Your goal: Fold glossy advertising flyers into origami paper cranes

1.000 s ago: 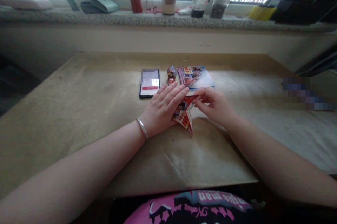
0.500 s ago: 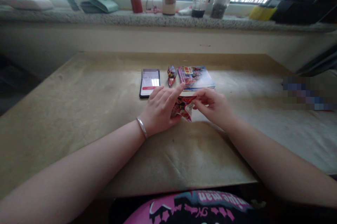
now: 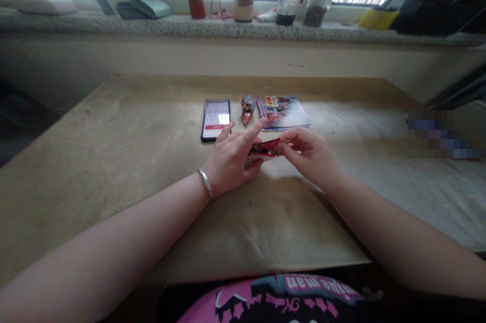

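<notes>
Tabletop (image 3: 125,171) around folded paper (image 3: 268,148); edges (image 3: 334,266) well apart

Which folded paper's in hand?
The nearer folded paper, pinched in the right hand and held by the left hand; the farther folded paper lies unheld on the table, between phone and leaflet stack.

Shirt (image 3: 275,304): "man" (rest unclear); phone (image 3: 216,121): "12 40"; leaflets (image 3: 287,114): blurred digits.

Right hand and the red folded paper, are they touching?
Touching: the head view shows the right hand pinching the red folded paper at its right end.
</notes>
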### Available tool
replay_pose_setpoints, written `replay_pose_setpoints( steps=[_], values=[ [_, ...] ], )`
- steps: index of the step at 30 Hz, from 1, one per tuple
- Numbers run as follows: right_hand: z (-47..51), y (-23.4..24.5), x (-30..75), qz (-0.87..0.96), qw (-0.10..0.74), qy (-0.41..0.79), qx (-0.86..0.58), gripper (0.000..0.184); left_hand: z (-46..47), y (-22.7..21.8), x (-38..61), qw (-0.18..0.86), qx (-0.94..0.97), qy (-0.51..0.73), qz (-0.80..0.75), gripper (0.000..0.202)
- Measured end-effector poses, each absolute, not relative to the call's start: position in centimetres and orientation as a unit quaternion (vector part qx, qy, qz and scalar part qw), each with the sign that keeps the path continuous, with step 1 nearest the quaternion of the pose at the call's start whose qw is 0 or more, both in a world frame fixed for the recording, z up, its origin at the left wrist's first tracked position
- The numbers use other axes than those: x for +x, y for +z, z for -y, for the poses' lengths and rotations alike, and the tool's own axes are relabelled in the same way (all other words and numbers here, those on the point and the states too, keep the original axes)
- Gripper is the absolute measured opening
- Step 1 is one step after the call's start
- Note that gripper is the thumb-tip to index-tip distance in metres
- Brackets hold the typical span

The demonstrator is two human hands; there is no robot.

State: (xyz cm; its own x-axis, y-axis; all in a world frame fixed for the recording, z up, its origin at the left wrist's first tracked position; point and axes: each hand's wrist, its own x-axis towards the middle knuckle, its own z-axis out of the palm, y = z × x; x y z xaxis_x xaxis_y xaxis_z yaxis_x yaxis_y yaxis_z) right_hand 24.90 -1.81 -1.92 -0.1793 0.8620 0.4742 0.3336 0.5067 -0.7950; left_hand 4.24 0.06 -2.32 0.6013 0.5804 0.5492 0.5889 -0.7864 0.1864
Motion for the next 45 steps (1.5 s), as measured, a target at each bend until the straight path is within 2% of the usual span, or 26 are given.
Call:
replay_pose_setpoints(
  steps=[9,13,18,21,25,29,31,39,45],
  values=[
    [1.8,-2.0,24.9,0.712,0.489,0.360,-0.352,0.020,-0.8,-2.6,4.2,-0.041,-0.866,-0.391,0.310,0.069],
    [1.6,-2.4,24.7,0.735,0.472,0.314,-0.373,0.031,-0.9,-2.8,4.1,-0.046,-0.835,-0.436,0.333,0.058],
    [1.6,-2.3,24.5,0.742,0.468,0.252,-0.409,0.018,-0.8,-2.4,4.2,-0.042,-0.850,-0.406,0.333,0.028],
    [1.8,-1.9,24.5,0.755,0.465,0.217,-0.409,0.014,-0.6,-2.1,4.2,-0.023,-0.854,-0.408,0.323,0.018],
    [2.2,-1.5,24.3,0.762,0.473,0.168,-0.408,0.014,-0.4,-2.0,4.3,-0.013,-0.849,-0.423,0.316,0.020],
    [2.5,-1.2,23.8,0.762,0.485,0.122,-0.413,0.014,-0.3,-2.3,4.4,-0.023,-0.837,-0.427,0.341,0.047],
    [2.6,-1.1,23.6,0.764,0.487,0.111,-0.409,0.014,-0.2,-2.4,4.6,-0.028,-0.829,-0.425,0.362,0.052],
    [2.7,-1.0,23.4,0.749,0.505,0.111,-0.415,0.011,-0.4,-2.5,4.8,-0.020,-0.846,-0.410,0.339,0.029],
    [2.7,-1.0,23.5,0.751,0.504,0.078,-0.419,0.010,0.2,-1.9,4.9,-0.017,-0.816,-0.488,0.311,0.021]
  ],
)
